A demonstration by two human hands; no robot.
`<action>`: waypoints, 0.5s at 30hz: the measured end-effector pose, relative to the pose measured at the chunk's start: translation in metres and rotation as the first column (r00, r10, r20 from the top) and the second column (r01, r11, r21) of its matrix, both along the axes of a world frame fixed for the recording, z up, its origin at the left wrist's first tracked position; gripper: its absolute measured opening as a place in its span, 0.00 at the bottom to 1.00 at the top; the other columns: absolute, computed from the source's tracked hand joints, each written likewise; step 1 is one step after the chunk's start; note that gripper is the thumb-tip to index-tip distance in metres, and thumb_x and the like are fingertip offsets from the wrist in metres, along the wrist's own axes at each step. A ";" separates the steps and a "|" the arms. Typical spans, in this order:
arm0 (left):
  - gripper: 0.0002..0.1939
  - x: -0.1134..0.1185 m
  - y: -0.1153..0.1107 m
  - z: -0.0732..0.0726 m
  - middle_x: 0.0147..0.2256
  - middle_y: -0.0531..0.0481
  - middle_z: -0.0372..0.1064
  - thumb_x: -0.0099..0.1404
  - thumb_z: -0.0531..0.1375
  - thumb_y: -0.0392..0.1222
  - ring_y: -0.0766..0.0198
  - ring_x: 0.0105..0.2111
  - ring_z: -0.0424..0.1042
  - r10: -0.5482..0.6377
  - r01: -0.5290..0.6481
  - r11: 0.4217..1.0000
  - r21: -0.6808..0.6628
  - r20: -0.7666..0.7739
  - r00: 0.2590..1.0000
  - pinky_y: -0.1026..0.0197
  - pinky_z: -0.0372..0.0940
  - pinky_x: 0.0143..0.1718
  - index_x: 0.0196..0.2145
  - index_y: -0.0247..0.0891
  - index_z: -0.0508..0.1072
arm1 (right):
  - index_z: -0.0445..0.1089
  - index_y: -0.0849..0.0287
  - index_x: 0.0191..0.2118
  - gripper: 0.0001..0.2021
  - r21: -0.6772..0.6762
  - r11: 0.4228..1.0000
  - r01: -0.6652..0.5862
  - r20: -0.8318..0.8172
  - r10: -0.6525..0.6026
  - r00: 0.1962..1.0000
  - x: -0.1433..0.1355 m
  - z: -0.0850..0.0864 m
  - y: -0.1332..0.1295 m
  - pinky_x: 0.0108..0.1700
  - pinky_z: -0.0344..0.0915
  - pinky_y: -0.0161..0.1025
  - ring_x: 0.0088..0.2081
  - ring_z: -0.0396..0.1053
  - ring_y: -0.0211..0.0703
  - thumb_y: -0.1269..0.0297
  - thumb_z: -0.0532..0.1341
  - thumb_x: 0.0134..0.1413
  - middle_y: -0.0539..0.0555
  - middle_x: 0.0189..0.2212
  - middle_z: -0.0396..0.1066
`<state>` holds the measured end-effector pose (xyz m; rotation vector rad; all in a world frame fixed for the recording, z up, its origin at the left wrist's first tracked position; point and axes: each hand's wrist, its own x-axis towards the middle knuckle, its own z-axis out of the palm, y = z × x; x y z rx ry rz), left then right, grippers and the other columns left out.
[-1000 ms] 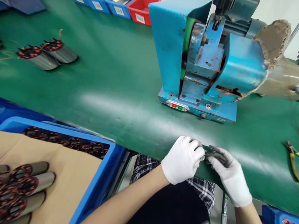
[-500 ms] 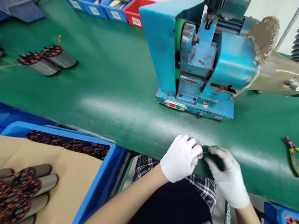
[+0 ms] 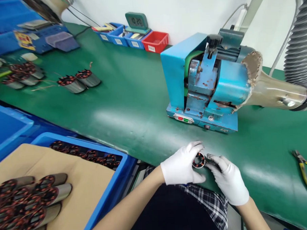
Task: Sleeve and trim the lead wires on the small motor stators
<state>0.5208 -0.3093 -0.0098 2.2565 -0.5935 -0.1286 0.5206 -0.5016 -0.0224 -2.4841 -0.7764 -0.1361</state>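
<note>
My left hand (image 3: 182,163), in a white glove, is closed around a motor stator (image 3: 198,159). The stator's round end faces up at me, with a bright rim and copper windings around a dark centre. Just right of it is my right hand (image 3: 228,176), also gloved, its fingers bent and the dirty fingertips close to the stator's rim. Something dark shows between those fingers, too small to make out. Both hands are over the front edge of the green workbench (image 3: 132,105).
A blue belt machine (image 3: 205,82) stands beyond my hands, with a duct at its right. Pliers (image 3: 303,171) lie to the right. Two stators (image 3: 79,81) rest on the bench at left. A blue crate (image 3: 96,205) holds more stators on cardboard. Small bins (image 3: 155,42) line the wall.
My view has tilted up, bringing the clock and wall into sight. The left hand has turned so the stator's end now shows, and the right hand's fingertips are nearer to it.
</note>
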 end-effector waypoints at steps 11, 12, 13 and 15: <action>0.22 -0.010 -0.014 0.017 0.40 0.49 0.67 0.48 0.66 0.33 0.63 0.38 0.70 0.218 -0.303 0.880 -0.367 -0.255 0.942 0.60 0.68 0.41 0.41 0.38 0.66 | 0.72 0.59 0.33 0.14 0.101 0.995 0.024 0.176 -0.042 0.984 0.001 0.046 0.007 0.22 0.61 0.30 0.20 0.65 0.35 0.72 0.49 0.56 0.52 0.23 0.65; 0.19 -0.012 -0.014 0.022 0.40 0.49 0.67 0.48 0.65 0.33 0.62 0.39 0.70 0.194 -0.286 0.860 -0.423 -0.248 0.949 0.60 0.68 0.41 0.39 0.38 0.67 | 0.72 0.59 0.31 0.13 0.154 0.987 0.043 0.127 -0.063 0.990 0.002 0.052 0.009 0.22 0.61 0.30 0.20 0.64 0.35 0.71 0.50 0.56 0.52 0.23 0.64; 0.15 -0.014 -0.012 0.026 0.40 0.48 0.66 0.49 0.65 0.33 0.61 0.41 0.69 0.158 -0.244 0.845 -0.476 -0.214 0.964 0.59 0.67 0.43 0.36 0.38 0.68 | 0.71 0.58 0.28 0.12 0.208 0.976 0.067 0.056 -0.080 0.995 0.002 0.057 0.011 0.22 0.61 0.30 0.20 0.64 0.35 0.70 0.51 0.55 0.51 0.21 0.64; 0.08 -0.017 -0.007 0.032 0.41 0.46 0.65 0.54 0.62 0.34 0.59 0.44 0.67 0.120 -0.161 0.830 -0.534 -0.111 0.987 0.56 0.65 0.46 0.34 0.38 0.69 | 0.69 0.57 0.23 0.12 0.289 0.949 0.125 -0.121 -0.093 0.988 0.003 0.064 0.014 0.23 0.61 0.30 0.20 0.63 0.35 0.67 0.54 0.54 0.49 0.19 0.63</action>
